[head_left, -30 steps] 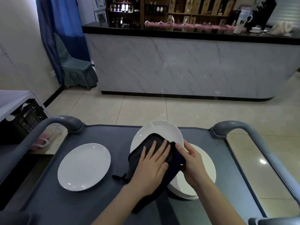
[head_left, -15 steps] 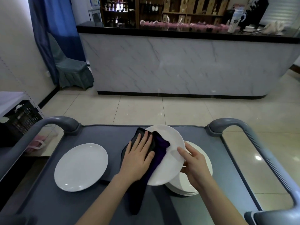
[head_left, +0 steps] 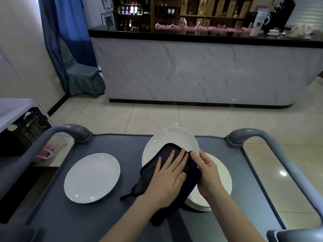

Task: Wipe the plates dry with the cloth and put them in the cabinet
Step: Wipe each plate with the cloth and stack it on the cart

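White held plate: head view, lower centre; glossy, round, tilted up over the stack; we judge it mid-wipe.
Dark cloth: soft and limp, spread on the plate's face, with its tail draping onto the grey tabletop.
Our left hand: fingers straight, pressing the cloth flat.
Our right hand: curled round the plate's right rim, carrying it.
Key relation: the plate sits directly ahead, touching both hands.
Remaining stack: smooth white plates, right of centre.
Flat lone plate: lower left.
Target cabinet: we cannot pick it out.
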